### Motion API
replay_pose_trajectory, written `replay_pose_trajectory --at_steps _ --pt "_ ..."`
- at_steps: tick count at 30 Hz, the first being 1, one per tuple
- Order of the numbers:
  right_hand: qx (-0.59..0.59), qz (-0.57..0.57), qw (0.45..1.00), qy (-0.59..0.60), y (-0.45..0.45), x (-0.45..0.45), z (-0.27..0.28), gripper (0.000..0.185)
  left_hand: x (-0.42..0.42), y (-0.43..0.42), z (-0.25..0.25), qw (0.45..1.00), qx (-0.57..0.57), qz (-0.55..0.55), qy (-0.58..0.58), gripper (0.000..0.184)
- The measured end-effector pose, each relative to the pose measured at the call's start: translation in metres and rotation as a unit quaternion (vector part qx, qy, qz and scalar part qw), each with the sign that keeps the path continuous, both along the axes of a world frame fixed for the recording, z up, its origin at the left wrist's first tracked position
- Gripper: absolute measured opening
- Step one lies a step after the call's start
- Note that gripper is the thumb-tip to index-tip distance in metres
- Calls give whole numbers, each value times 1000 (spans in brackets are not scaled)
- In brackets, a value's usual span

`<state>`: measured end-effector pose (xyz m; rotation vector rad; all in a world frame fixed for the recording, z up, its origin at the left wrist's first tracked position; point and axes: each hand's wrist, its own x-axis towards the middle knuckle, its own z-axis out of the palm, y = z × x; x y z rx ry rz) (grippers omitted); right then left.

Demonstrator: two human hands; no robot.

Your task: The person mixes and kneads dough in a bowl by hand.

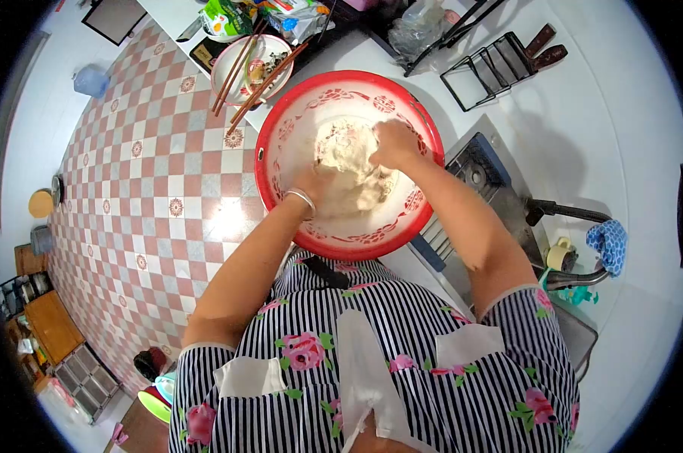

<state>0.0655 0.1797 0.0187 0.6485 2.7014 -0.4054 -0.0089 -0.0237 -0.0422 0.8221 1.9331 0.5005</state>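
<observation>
In the red-rimmed basin (341, 77), the floury mass (347, 149) lies between the left hand (316, 183), at its eight o'clock, and the right hand (394, 143), at two; whether their fingers grip it, I cannot tell.

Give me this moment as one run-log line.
left hand: in red-rimmed basin, at pale floury mixture | right hand: in basin, at mixture | grips: unclear | nearby: chopsticks across plate

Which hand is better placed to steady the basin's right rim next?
Probably the right hand: it is nearer the basin's right rim, and its forearm crosses that side. The left hand is toward the opposite side, with pale floury mixture between the two.
</observation>
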Motion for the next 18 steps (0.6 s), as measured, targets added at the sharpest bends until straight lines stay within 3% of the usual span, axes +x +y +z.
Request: replay_pose_trajectory --at_steps 1,2,3,5,6,7,8,9,10,12,13,14,17,18 --pt "10 4 1000 15 1 -6 2 47 11 1 -19 999 40 10 31 49" --pt "47 30 993 106 -4 -11 9 35 23 2 -38 995 79 20 64 47" --pt "53 55 986 149 -9 -17 9 33 39 0 -77 970 136 -49 196 47" --pt "62 100 966 230 -20 -22 8 30 41 -1 -102 928 178 -19 326 47" --pt "60 112 979 157 -27 -25 10 28 23 6 -105 927 161 80 330 45" --pt "59 113 974 190 -32 -22 8 28 6 13 -108 915 152 182 327 43" --pt "60 116 966 224 -42 -15 6 27 -16 20 -61 949 157 256 102 42" --pt "59 119 957 257 -53 -7 2 26 -20 22 2 941 133 298 -92 42" --pt "10 99 948 303 -64 2 1 25 -25 27 33 926 114 314 -173 42" --pt "-22 94 934 345 -80 19 7 25 -25 31 66 945 107 246 -186 43" --pt "-6 105 934 342 -83 22 13 25 -25 26 37 976 175 112 -72 45" --pt "-101 88 944 302 -77 28 26 20 -24 21 9 967 247 1 67 49" --pt "-216 69 933 280 -54 33 30 14 6 5 28 947 289 15 138 50" --pt "-294 -70 880 366 -55 29 20 17 16 3 30 947 280 3 158 55"
